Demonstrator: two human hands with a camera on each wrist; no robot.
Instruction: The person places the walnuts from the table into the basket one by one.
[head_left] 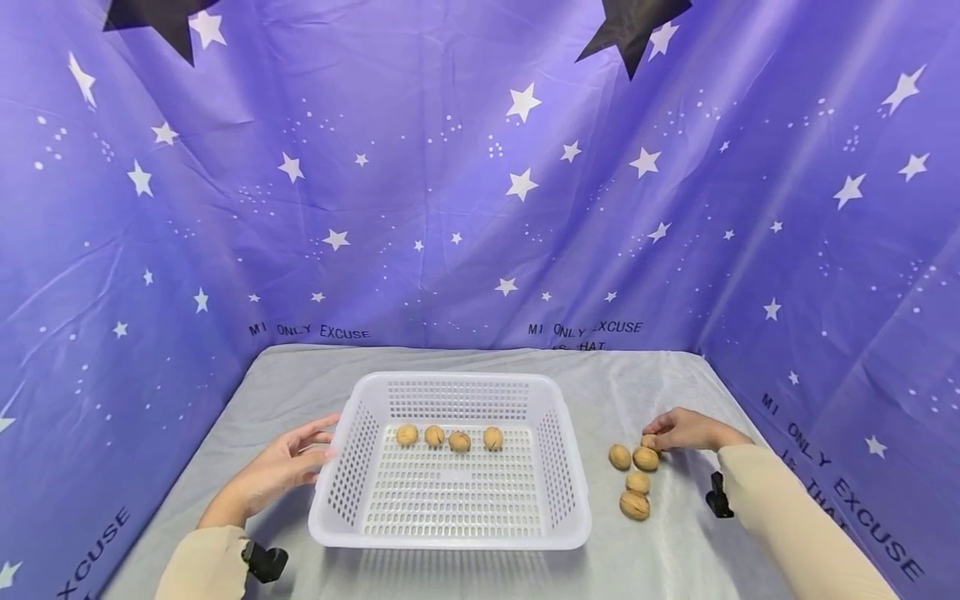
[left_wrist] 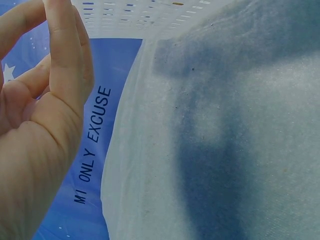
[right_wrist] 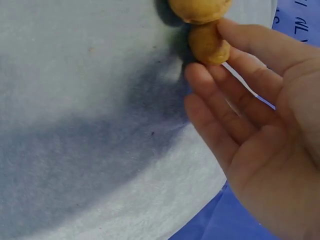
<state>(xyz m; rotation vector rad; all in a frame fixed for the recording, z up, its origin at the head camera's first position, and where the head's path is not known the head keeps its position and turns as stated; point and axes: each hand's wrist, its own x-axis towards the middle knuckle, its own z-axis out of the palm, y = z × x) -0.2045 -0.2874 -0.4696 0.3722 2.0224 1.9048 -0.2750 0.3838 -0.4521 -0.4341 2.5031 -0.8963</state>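
A white plastic basket [head_left: 450, 540] with a slotted floor and walls stands on the cloth. Inside it, several walnuts [head_left: 460, 442] lie in a row across the floor. At the basket's left side is my left hand [head_left: 273, 467], its fingers loosely bent and the fingertips right at the rim; nothing is held in it. My right hand [head_left: 686, 431] is over on the right, thumb and fingers pinching a walnut [right_wrist: 207, 46] beside a larger walnut [right_wrist: 200, 7]. More loose walnuts [head_left: 635, 505] lie between that hand and the basket.
Grey cloth [head_left: 285, 392] covers the table. A purple curtain [head_left: 450, 167] with stars and lettering encloses the back and both sides. Dark wrist mounts [head_left: 264, 562] show at the sleeves.
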